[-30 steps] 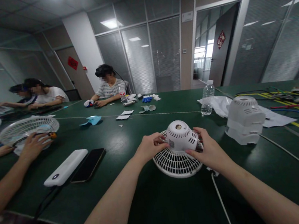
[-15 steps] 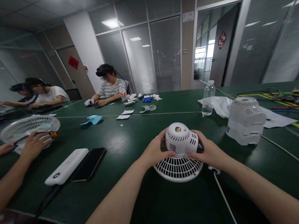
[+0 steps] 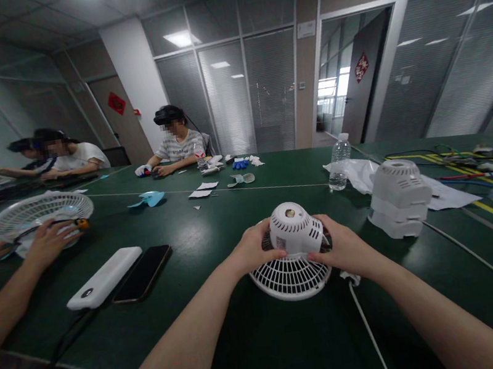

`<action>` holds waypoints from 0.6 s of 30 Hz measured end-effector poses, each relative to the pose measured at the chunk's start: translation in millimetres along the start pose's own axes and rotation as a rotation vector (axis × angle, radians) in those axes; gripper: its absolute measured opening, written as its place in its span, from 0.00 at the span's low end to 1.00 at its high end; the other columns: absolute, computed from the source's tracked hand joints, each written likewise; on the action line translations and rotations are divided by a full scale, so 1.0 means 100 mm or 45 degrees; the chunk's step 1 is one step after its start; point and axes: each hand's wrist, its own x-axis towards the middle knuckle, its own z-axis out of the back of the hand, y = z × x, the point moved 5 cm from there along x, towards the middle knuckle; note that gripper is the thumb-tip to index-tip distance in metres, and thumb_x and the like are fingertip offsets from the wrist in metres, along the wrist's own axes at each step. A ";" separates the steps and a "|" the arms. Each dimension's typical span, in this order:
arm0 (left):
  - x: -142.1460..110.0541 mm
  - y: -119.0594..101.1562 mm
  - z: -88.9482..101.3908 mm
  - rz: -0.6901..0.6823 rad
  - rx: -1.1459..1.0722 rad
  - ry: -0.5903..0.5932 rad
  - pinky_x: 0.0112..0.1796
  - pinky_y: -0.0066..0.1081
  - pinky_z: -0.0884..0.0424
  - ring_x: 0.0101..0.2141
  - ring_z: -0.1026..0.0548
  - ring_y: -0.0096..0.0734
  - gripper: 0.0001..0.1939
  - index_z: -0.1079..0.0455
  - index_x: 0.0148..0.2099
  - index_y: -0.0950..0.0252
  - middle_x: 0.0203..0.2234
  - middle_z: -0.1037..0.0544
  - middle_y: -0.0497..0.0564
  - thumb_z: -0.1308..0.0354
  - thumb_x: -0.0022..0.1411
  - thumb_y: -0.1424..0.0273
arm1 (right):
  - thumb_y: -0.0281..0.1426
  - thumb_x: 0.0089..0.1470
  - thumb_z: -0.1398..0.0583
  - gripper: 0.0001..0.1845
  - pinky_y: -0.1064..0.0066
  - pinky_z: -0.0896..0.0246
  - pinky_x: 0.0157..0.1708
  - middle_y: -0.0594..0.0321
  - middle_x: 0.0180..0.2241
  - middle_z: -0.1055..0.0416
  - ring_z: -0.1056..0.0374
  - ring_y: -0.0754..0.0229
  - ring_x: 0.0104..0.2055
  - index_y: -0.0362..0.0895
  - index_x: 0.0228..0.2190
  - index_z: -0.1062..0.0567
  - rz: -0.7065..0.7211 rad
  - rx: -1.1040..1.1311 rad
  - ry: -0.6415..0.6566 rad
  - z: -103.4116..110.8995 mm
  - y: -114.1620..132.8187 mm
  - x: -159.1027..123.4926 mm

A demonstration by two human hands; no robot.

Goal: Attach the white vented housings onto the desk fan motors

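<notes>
Between my two hands is a white fan motor housing (image 3: 295, 233) with slotted vents and a round hole in its top. My left hand (image 3: 256, 248) grips its left side, thumb across the front. From the right, my right hand (image 3: 338, 246) wraps round the other side, its thumb also at the front. Under the housing, a white round fan grille (image 3: 292, 280) lies on the green table (image 3: 234, 342); whether the two are joined is hidden. A white cord (image 3: 367, 327) runs from beside my right hand toward the table's near edge.
A white fan base (image 3: 399, 198) stands at right, near a water bottle (image 3: 339, 163) and tangled cables (image 3: 462, 159). On the left are a power bank (image 3: 105, 278), a phone (image 3: 143, 274) and a co-worker's hand (image 3: 52, 243) at another grille (image 3: 40, 211). Blue fan blades (image 3: 148, 200) lie farther back.
The view has shifted slightly, so most things sit a little further left. Both hands keep the same hold on the motor housing, which shows no clear movement over the grille.
</notes>
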 end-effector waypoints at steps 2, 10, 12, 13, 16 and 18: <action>0.00 -0.01 0.01 0.008 0.027 -0.007 0.56 0.54 0.40 0.56 0.35 0.50 0.39 0.40 0.60 0.57 0.56 0.32 0.56 0.31 0.45 0.68 | 0.35 0.40 0.32 0.37 0.53 0.36 0.49 0.59 0.50 0.32 0.33 0.50 0.50 0.49 0.52 0.38 -0.003 -0.010 -0.002 0.00 0.00 0.00; -0.01 0.04 0.01 -0.005 0.107 -0.062 0.55 0.55 0.40 0.57 0.36 0.53 0.46 0.44 0.62 0.56 0.55 0.32 0.57 0.29 0.42 0.66 | 0.32 0.42 0.33 0.45 0.55 0.40 0.54 0.57 0.55 0.36 0.36 0.51 0.55 0.49 0.59 0.47 0.019 0.077 0.050 -0.06 -0.04 -0.05; 0.00 0.06 0.02 -0.018 0.141 -0.083 0.55 0.53 0.40 0.56 0.35 0.52 0.47 0.45 0.63 0.56 0.56 0.32 0.57 0.29 0.41 0.65 | 0.31 0.42 0.33 0.45 0.56 0.41 0.55 0.56 0.55 0.36 0.37 0.52 0.55 0.49 0.59 0.47 0.053 0.051 -0.001 -0.05 -0.03 -0.05; 0.00 0.07 0.02 -0.016 0.167 -0.100 0.55 0.53 0.39 0.56 0.35 0.52 0.48 0.46 0.63 0.57 0.56 0.33 0.57 0.29 0.41 0.64 | 0.32 0.42 0.33 0.45 0.57 0.42 0.55 0.56 0.55 0.36 0.37 0.52 0.55 0.49 0.59 0.46 0.062 0.034 -0.032 -0.05 -0.03 -0.05; -0.01 0.08 0.05 0.008 0.264 -0.178 0.54 0.51 0.38 0.56 0.35 0.51 0.44 0.44 0.61 0.58 0.56 0.34 0.57 0.31 0.44 0.61 | 0.34 0.42 0.33 0.46 0.56 0.42 0.56 0.55 0.57 0.39 0.38 0.50 0.56 0.48 0.59 0.47 0.030 -0.027 -0.133 -0.08 -0.06 -0.04; -0.02 0.06 0.06 0.020 0.311 -0.238 0.52 0.49 0.35 0.53 0.33 0.48 0.37 0.40 0.57 0.60 0.53 0.32 0.56 0.32 0.46 0.60 | 0.36 0.43 0.34 0.46 0.54 0.44 0.57 0.54 0.59 0.41 0.40 0.49 0.58 0.48 0.60 0.48 -0.008 -0.079 -0.225 -0.11 -0.10 -0.03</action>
